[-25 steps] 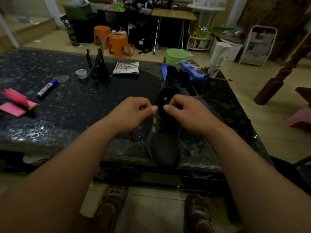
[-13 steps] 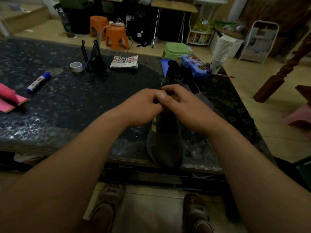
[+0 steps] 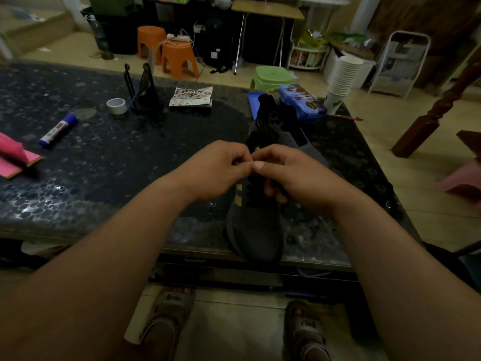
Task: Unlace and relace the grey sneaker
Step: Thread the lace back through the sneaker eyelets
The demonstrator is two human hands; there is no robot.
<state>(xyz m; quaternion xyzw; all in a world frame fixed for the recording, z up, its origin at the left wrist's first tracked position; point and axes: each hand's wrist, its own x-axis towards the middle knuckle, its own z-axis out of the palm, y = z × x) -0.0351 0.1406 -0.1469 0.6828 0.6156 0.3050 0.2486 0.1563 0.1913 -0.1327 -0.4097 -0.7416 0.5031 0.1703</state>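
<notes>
Where the grey sneaker lies: the grey sneaker (image 3: pixel 253 230) sits sole-down on the dark table (image 3: pixel 130 162), its toe at the near edge and pointing at you, heel away. That likely suits you because the eyelet rows run straight out from your body and each hand gets its own side.
Lace: the black lace (image 3: pixel 251 194) crosses the upper below your hands, so the lower rows are threaded; whether you are pulling it out or putting it back cannot be read from here.
Tongue: the tongue (image 3: pixel 256 148) with its yellow logo stands just beyond your knuckles, which puts your work at the top rows.
Left hand: your left hand (image 3: pixel 216 170) is curled tight, thumb and forefinger pressed together in a pinch over the throat of the shoe.
Right hand: your right hand (image 3: pixel 291 175) meets it thumb to thumb, the thumb stretched across, the other fingers (image 3: pixel 270 190) tucked down against the lacing.
Held: what sits inside the two pinches is hidden and dim; by judgement it is the lace.
Clutter: the marker (image 3: pixel 58 130) and tape roll (image 3: pixel 116 105) lie well apart on your left, out of your reach path.
</notes>
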